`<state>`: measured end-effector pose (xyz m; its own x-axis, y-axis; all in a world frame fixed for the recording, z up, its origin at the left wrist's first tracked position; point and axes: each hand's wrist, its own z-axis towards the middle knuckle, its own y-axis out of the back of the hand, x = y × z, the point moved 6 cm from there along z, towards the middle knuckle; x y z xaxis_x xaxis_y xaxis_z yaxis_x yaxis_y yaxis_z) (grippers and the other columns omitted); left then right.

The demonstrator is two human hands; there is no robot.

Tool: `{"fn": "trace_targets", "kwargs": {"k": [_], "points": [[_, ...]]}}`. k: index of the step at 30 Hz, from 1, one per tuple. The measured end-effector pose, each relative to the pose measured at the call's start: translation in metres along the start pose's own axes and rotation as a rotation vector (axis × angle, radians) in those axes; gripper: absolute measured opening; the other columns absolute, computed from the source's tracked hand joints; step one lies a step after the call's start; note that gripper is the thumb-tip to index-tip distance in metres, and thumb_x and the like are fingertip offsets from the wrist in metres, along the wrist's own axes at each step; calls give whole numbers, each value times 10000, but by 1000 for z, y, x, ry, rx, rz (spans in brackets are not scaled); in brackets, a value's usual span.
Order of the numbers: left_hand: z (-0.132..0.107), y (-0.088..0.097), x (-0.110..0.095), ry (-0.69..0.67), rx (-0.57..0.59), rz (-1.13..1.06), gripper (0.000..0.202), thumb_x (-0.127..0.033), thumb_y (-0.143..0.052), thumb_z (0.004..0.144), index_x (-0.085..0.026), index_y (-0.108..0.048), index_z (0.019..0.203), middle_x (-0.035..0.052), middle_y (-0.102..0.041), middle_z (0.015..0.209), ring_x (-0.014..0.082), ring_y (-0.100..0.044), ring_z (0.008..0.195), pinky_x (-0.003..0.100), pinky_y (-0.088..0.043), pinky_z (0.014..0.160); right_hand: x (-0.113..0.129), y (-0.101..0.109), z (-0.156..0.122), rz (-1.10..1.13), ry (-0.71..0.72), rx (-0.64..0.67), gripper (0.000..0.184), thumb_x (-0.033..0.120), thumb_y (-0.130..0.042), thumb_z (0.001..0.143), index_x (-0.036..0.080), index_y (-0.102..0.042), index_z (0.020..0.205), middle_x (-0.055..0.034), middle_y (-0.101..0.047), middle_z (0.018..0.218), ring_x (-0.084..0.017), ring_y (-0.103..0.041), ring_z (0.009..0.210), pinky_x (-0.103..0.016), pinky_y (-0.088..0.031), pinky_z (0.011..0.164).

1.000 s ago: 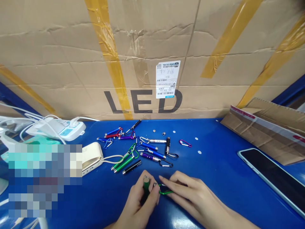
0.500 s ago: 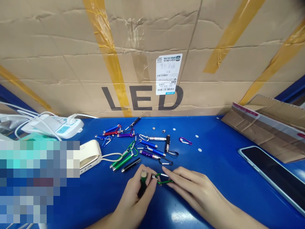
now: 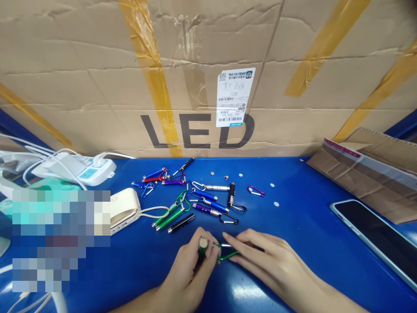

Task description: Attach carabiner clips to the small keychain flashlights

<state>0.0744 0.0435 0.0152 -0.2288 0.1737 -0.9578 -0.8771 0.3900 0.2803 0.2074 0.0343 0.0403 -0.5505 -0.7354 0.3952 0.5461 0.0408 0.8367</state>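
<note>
Low at the centre, my left hand (image 3: pixel 190 271) is wrapped round a green keychain flashlight (image 3: pixel 203 248), its round end facing up. From the thumb and fingertips of that hand a green carabiner (image 3: pixel 228 256) sticks out to the right. My right hand (image 3: pixel 272 258) has its fingers closed on the carabiner's far end, which they partly hide. Just beyond the hands lie several more keychain flashlights. Among them are a black one (image 3: pixel 181 223) without a visible clip, a purple one (image 3: pixel 206 209) with a black carabiner (image 3: pixel 229 219), and a green one (image 3: pixel 170 219).
A pink carabiner (image 3: pixel 256 191) and small round discs (image 3: pixel 276 204) lie on the blue table (image 3: pixel 293 234). At the left are a cream power bank (image 3: pixel 125 213), a white power strip (image 3: pixel 97 171) and cables. A phone (image 3: pixel 374 239) and cardboard (image 3: pixel 365 174) are at right; a large carton (image 3: pixel 202 52) stands behind.
The green flashlight's end has tilted further toward the camera. Both hands appear slightly further right and lower; the whole view has shifted a little too. The grip on flashlight and carabiner stays.
</note>
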Motion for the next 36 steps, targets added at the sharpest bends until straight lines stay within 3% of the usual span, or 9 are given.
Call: {"fn": "trace_targets", "kwargs": {"k": [6,10,14,19,23,25,28,31,36], "points": [[1,0,0,31,-21,-38,262,-354,-336,933,-198,-385,729,2,-476,728,121,-464,667,236,-384,632,1,2,1,21,-2,-42,303,240,-379,947,122,-600,1116,-69,-660,840,-150,-640,709,-257,-528,615],[2,0,0,41,-15,-55,253,-303,-333,937,-199,-377,711,2,-476,728,121,-480,680,237,-377,638,-7,3,2,220,-170,-51,254,226,-427,930,174,-663,854,-15,-630,705,-109,-593,602,-213,-471,557],[2,1,2,27,-11,-57,227,-257,-365,923,-202,-358,702,8,-481,751,127,-486,710,238,-380,651,-15,-1,2,407,-351,-37,335,239,-424,927,170,-626,669,0,-601,629,-87,-571,566,-184,-436,536],[2,2,4,12,-35,-61,200,-212,-395,902,-209,-325,714,12,-495,779,129,-473,723,236,-380,647,-19,-9,0,512,-455,23,379,292,-396,936,166,-629,666,-6,-612,631,-81,-564,544,-183,-424,523],[3,2,2,-5,-12,-40,194,-213,-380,903,-208,-320,719,4,-470,773,120,-441,693,233,-371,639,-18,-13,-1,457,-457,79,393,306,-387,937,163,-615,652,-9,-586,629,-91,-548,547,-205,-416,530],[3,0,1,-3,26,-22,194,-229,-372,910,-204,-338,721,-11,-436,734,110,-405,644,227,-356,611,-17,-14,-1,432,-446,85,365,302,-401,931,163,-632,684,-13,-579,646,-98,-545,562,-215,-422,536],[2,-1,2,2,57,-7,207,-259,-354,922,-196,-382,727,-21,-413,699,106,-388,614,226,-338,586,-16,-14,-3,433,-425,55,243,291,-448,912,176,-660,946,-21,-592,732,-103,-551,591,-215,-450,543],[2,1,3,8,24,-18,216,-279,-364,924,-195,-386,727,-23,-417,692,106,-395,620,224,-341,597,-12,-15,-6,424,-319,75,355,302,-522,879,181,-547,1212,-28,-582,799,-96,-544,583,-212,-477,541],[3,0,4,19,24,-72,226,-285,-376,927,-200,-368,717,-31,-417,679,103,-392,620,217,-340,598,-3,-15,-7,223,-144,123,385,240,-431,926,138,-470,1294,-77,-606,882,-151,-603,719,-267,-513,625]]}}
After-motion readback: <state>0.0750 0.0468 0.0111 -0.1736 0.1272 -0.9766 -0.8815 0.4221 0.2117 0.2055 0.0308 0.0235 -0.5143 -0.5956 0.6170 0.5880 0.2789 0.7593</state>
